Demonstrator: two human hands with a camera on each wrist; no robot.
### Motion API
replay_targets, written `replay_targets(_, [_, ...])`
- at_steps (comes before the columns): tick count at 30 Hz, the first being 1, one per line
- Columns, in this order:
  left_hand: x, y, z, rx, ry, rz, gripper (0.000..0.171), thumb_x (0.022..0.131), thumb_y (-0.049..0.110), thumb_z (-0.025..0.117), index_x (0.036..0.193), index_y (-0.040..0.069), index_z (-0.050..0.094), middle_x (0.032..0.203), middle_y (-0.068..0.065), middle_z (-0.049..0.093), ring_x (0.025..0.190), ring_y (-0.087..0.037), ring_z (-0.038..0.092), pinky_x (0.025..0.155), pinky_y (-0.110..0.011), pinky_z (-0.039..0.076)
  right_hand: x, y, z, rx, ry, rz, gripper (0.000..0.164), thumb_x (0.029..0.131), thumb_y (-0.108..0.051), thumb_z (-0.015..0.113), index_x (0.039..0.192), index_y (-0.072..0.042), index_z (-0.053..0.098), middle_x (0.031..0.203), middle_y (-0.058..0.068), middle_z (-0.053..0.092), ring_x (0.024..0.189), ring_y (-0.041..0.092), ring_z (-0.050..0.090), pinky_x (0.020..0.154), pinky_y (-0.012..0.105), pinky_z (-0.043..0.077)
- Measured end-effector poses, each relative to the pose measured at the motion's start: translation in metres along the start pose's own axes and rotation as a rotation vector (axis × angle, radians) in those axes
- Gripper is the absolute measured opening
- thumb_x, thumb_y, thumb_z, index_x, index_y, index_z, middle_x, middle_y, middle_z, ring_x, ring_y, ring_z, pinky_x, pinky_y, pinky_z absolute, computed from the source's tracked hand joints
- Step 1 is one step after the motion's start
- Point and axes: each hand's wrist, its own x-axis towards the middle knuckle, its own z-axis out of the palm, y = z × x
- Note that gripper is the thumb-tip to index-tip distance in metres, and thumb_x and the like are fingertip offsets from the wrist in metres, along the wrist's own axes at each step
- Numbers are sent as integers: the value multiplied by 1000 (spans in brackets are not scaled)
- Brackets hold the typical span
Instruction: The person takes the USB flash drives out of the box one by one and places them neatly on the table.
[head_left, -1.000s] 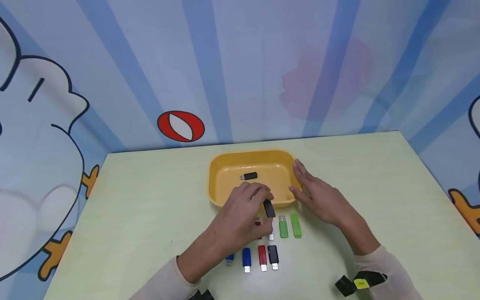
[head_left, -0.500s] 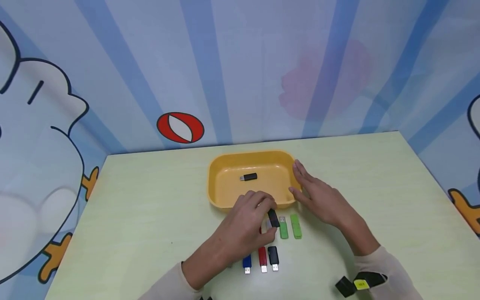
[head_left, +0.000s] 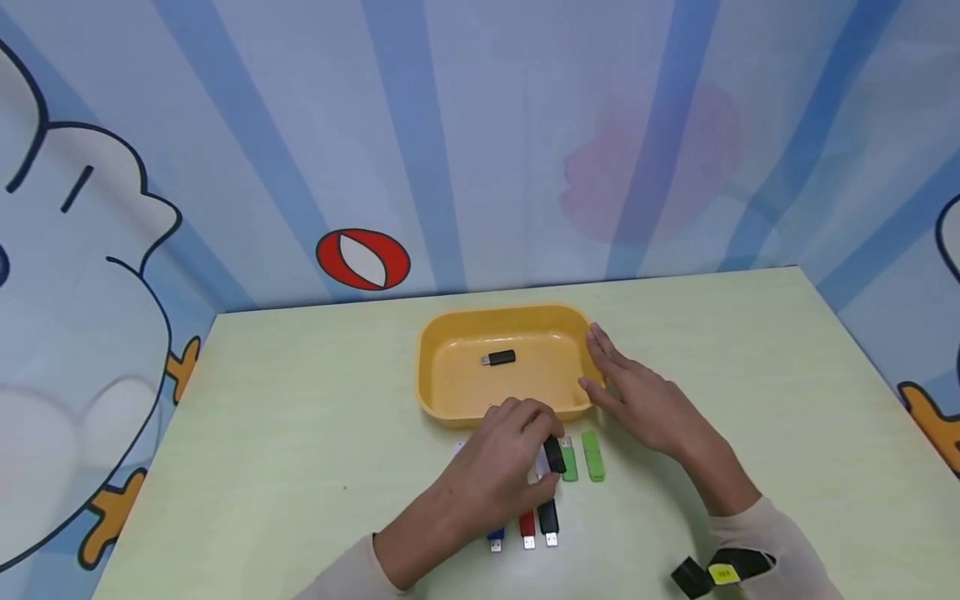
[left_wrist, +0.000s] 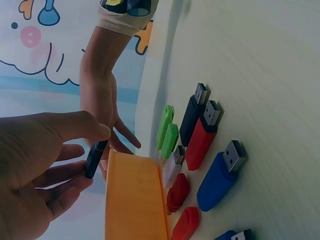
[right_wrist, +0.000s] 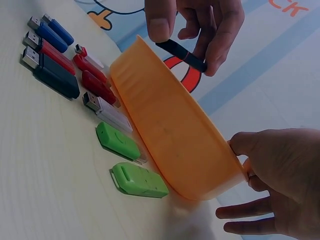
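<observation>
My left hand (head_left: 502, 462) pinches a black USB stick (head_left: 554, 455) between thumb and fingers, above the row of sticks in front of the yellow tray (head_left: 450, 379). The right wrist view shows the held stick (right_wrist: 182, 54) past the tray's rim, with the thumb at one end. My right hand (head_left: 641, 400) rests at the tray's right end, fingers mostly straight and thumb at the rim. Another black USB stick (head_left: 498, 357) lies inside the tray. Part of the row is hidden beneath my left hand in the head view.
On the table (head_left: 300, 400) before the tray lie two green sticks (right_wrist: 140, 180), a white one (right_wrist: 107, 112), red ones (right_wrist: 55, 55), blue ones (right_wrist: 47, 37) and a larger black one (right_wrist: 52, 77). A printed wall (head_left: 510, 150) stands behind.
My left hand, still pinching the black USB stick, has moved toward me and slightly right, away from the tray. The right hand has stayed at the tray's end.
</observation>
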Motion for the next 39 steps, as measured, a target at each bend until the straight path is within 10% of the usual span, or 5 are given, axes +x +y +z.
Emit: replay_targets(39, [-3,6,31,30,-59,97,35,91,26,86,119,16,68,125,3,70,117,-13,61,108,-30,49,-5,1,-2,6,13,-44,74,113,-45,47,170,-9,16,179,9,13,152,44,43,107,65,50])
